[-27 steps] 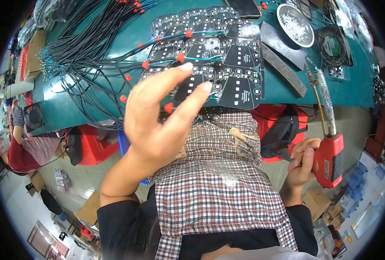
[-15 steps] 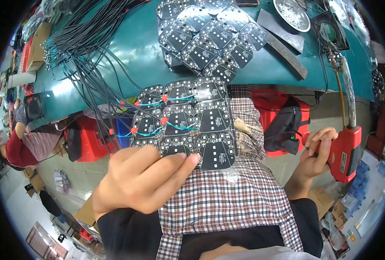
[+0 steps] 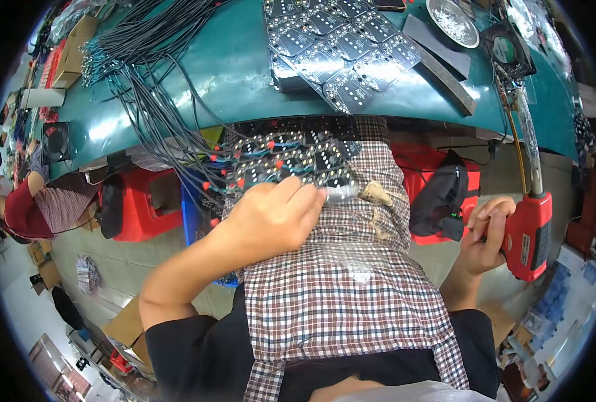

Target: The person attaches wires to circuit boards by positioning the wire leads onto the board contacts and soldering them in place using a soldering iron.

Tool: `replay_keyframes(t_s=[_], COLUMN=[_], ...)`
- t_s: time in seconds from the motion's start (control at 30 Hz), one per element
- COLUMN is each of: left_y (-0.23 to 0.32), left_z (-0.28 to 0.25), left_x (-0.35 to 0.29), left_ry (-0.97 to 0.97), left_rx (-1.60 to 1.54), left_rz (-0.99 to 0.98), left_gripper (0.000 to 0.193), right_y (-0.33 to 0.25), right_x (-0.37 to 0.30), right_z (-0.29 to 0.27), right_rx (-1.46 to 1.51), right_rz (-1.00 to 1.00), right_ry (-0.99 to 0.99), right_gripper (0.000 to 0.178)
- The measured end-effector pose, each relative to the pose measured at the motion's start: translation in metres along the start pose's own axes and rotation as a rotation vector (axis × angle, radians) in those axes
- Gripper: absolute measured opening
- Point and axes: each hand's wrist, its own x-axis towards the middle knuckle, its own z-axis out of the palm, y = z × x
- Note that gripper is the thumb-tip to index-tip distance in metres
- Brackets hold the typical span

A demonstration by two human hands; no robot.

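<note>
My left hand [image 3: 281,214] is closed on the near edge of a black circuit board panel [image 3: 314,159], its fingertips pressed together there. Tilted and somewhat blurred, the panel is held over my lap by the table's front edge. Several black cables [image 3: 167,127] with teal ends and red pieces run onto it from the left. At the right, my right hand [image 3: 489,234] grips a red soldering gun [image 3: 530,238]. Its long metal barrel points away from me, with the tip beside a small black fan-like frame [image 3: 510,48] on the table.
Stacked circuit board panels [image 3: 345,50] lie on the green table [image 3: 224,84]. To their right are a metal bar [image 3: 445,84] and a round metal dish [image 3: 453,21] of pale bits. Red stools [image 3: 147,208] stand under the table. Another person [image 3: 26,208] sits at far left.
My left hand has moved away from me and slightly right, tilting the panel and bringing it nearer the table. The soldering gun stays almost in place in my right hand.
</note>
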Motion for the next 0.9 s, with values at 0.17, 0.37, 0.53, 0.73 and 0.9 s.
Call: replay_keyframes(t_s=[0.17,0.37,0.53,0.73,0.9], left_y=[-0.015,-0.013,-0.024,-0.067,-0.105], left_z=[0.067,0.092,0.051,0.070,0.065], left_x=[-0.005,0.001,0.071,0.085,0.066], left_ry=[0.151,0.058,0.445,0.454,0.265], left_rx=[0.177,-0.064,0.021,0.072,-0.044], left_rz=[-0.073,-0.331,-0.323,-0.087,-0.131], left_gripper=[0.030,0.040,0.039,0.037,0.043], right_y=[-0.001,0.001,-0.007,-0.033,-0.055], right_x=[0.000,0.012,0.040,0.077,0.115], right_z=[0.000,-0.002,-0.020,-0.043,-0.056], right_rx=[0.011,-0.072,-0.276,-0.591,-0.835], right_rz=[-0.010,-0.051,-0.245,-0.416,-0.448], right_ry=[-0.008,0.032,-0.034,-0.122,0.073], right_gripper=[0.014,0.011,0.003,0.003,0.012])
